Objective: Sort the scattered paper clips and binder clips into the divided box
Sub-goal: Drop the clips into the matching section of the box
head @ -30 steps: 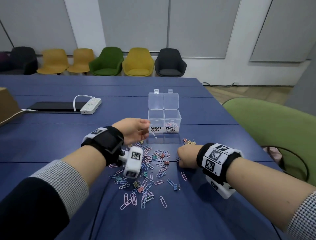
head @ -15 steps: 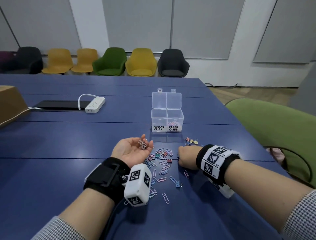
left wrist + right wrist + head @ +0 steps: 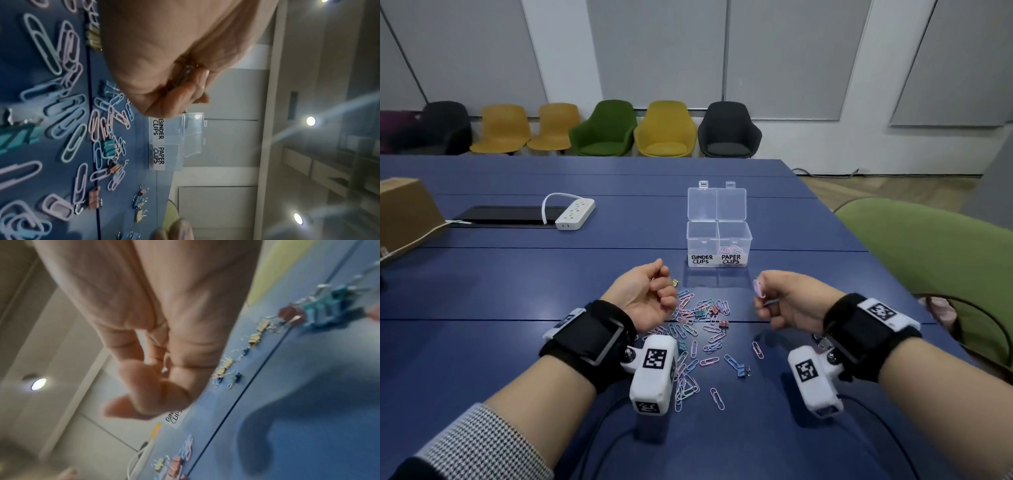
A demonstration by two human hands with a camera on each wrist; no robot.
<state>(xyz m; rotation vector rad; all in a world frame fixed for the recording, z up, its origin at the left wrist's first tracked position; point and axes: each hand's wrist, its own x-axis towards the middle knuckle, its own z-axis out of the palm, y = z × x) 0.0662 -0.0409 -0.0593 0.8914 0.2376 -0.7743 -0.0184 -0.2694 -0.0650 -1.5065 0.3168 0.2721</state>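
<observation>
The clear divided box (image 3: pixel 717 240) stands open past both hands, labelled BINDER CLIPS on the left and PAPER CLIPS on the right, and paper clips lie in the right compartment. My left hand (image 3: pixel 659 286) is palm up above the table with its fingers curled round a few paper clips (image 3: pixel 185 74). My right hand (image 3: pixel 765 298) is raised to the right and pinches pink paper clips (image 3: pixel 758 286). Between and below the hands lies the scattered pile of pastel paper clips and small binder clips (image 3: pixel 698 325). The box (image 3: pixel 176 141) also shows in the left wrist view.
On the blue table (image 3: pixel 517 281), a white power strip (image 3: pixel 575 214) lies beside a black panel (image 3: pixel 503 216) at the back left. A cardboard box (image 3: pixel 404 212) sits at the far left. A green chair (image 3: pixel 928 260) stands close on the right.
My left hand has curled its fingers over the paper clips that lay in its open palm. My right hand has lifted off the table with pink paper clips and turned sideways.
</observation>
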